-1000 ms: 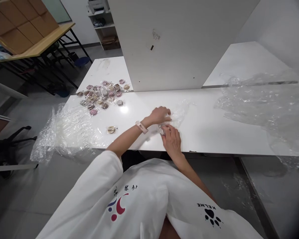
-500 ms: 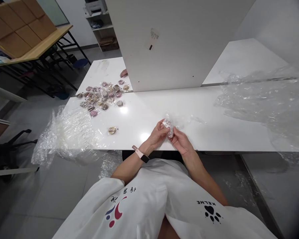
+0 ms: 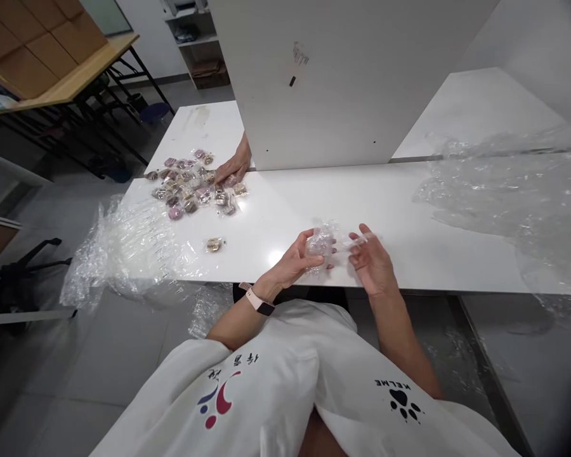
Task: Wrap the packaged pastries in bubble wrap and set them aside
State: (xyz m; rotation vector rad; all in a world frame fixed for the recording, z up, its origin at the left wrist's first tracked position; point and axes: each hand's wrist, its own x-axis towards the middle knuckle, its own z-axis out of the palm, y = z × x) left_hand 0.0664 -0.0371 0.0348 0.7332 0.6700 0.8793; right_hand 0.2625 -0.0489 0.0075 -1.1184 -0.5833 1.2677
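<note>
Sitting between left fingers [image 3: 313, 261]; clear plastic [image 3: 321, 240]

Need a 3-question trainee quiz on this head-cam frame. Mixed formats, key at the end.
1. Multiple choice. The person's left hand is:
A) lying flat with nothing in it
B) gripping a clear plastic bundle
C) out of view
2. True or false: a lone wrapped piece lies apart from the pile of wrapped pieces.
3. Short answer. From behind which upright thing does the co-worker's hand reach to the pile?

Key:
1. B
2. True
3. The white panel
</note>
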